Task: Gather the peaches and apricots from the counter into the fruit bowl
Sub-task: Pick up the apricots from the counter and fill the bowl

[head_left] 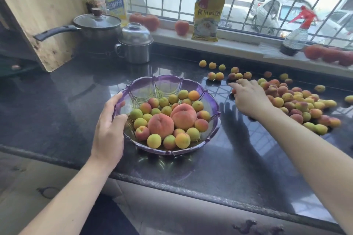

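As the head view shows, the loose apricots lie on the right of the dark worktop, under the right hand, whose fingers are curled; any grip is hidden. The left hand clasps the purple fruit bowl at its left rim, two peaches inside.

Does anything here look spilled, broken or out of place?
Nothing looks broken. The odd part is the apricots scattered loose across the dark counter right of the purple bowl, a few strays lying apart near the windowsill. The left hand grips the bowl's rim; the right hand reaches into the pile.
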Available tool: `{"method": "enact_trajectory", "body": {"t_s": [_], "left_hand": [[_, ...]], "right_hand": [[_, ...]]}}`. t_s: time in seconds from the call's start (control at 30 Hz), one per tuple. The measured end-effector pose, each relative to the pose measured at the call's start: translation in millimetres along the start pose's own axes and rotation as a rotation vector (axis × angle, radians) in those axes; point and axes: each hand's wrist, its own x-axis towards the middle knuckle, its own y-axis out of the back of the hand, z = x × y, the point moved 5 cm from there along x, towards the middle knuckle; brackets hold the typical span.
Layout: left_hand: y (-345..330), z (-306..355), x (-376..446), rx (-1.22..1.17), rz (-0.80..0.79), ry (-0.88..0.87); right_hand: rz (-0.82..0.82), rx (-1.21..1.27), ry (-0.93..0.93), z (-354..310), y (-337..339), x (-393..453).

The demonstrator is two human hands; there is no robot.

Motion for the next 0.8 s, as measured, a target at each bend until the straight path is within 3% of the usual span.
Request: {"method": "enact_trajectory", "body": {"t_s": [0.07,0.27,0.3,0.4,0.47,0.5,0.57,0.67,0.8], "left_hand": [[0.5,1.2,-0.3,0.002,0.001,0.000],[0.9,1.7,-0.7,-0.006,0.008,0.006],[1.2,0.7,-0.1,-0.008,0.007,0.008],[0.9,-0.6,0.8,-0.007,0.002,0.000],[0.1,0.7,-0.1,-0.001,-0.010,0.003],[-0.2,1.6,-0.9,-0.003,-0.015,0.006],[-0.6,2.9,-1.9,-0.005,-0.017,0.002],[-0.8,4.1,-2.6,-0.007,-0.007,-0.005],[1.2,1.7,-2.9,0.002,-0.010,-0.002]], "right_hand": [[-0.043,-0.117,0.059,-1.0,-14.3,5.8],[0.089,-0.177,0.131,-4.9,-17.6,14.8],[0.113,-0.054,0.087,-6.5,-12.3,15.2],[0.182,0.613,-0.103,-15.4,24.6,10.0],[0.135,0.937,-0.061,-29.8,54.6,-1.6],[0.092,0.959,0.034,-39.4,70.1,-11.6],[0.011,0.754,0.253,-60.2,89.7,-34.2],[-0.006,0.371,0.427,-77.5,87.5,-50.8],[-0.023,0.398,0.416,-82.5,82.9,-46.3]]}}
